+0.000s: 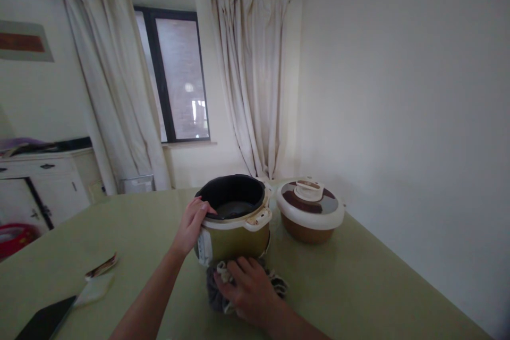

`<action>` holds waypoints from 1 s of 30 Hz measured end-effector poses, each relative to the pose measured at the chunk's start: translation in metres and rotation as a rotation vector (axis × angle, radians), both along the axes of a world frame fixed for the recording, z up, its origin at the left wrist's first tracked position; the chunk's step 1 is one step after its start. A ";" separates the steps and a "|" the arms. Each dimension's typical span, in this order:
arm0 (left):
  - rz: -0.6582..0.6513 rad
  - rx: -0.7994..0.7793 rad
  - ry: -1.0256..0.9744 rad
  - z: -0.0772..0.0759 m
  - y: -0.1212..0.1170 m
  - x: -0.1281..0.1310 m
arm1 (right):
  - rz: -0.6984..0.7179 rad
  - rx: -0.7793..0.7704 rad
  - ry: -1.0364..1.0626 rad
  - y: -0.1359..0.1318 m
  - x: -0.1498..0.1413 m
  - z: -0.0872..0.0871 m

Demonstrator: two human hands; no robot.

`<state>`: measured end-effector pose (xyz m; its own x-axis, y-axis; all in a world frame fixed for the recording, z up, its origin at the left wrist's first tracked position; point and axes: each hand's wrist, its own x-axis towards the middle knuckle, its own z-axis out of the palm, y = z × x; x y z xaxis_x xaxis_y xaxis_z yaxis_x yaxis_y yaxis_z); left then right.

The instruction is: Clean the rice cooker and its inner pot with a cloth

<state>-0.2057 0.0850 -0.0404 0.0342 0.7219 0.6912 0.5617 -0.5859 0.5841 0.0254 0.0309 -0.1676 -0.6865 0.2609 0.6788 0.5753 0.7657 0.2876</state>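
Observation:
A round electric cooker pot (243, 241) with a black inner bowl (233, 191) stands upright on the green table, its top uncovered. My left hand (193, 223) grips its rim on the left, thumb over the inner edge and fingers along the outside. Low at the front of the cooker, my right hand (251, 289) is closed around a bunched grey and white cloth (215, 289). The cloth lies against the cooker's base, or just in front of it; I cannot tell which. A pale handle (258, 219) juts from the cooker's front right.
Right of the cooker sits a brown pot with a white-rimmed lid (311, 207). On the green table (151, 223), a dark flat object (48, 319) and a small wrapper (101, 266) lie at left. The white wall (418, 143) borders the table's right edge.

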 end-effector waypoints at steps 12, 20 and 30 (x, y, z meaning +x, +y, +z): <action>0.084 0.028 0.028 0.002 0.001 0.007 | -0.243 -0.377 0.869 0.061 0.079 0.005; 0.094 0.035 0.052 0.000 0.002 0.007 | 0.127 -0.641 0.980 0.096 0.087 0.118; 0.062 0.084 0.039 0.000 -0.001 0.007 | 0.335 -0.484 -0.258 0.050 0.021 0.229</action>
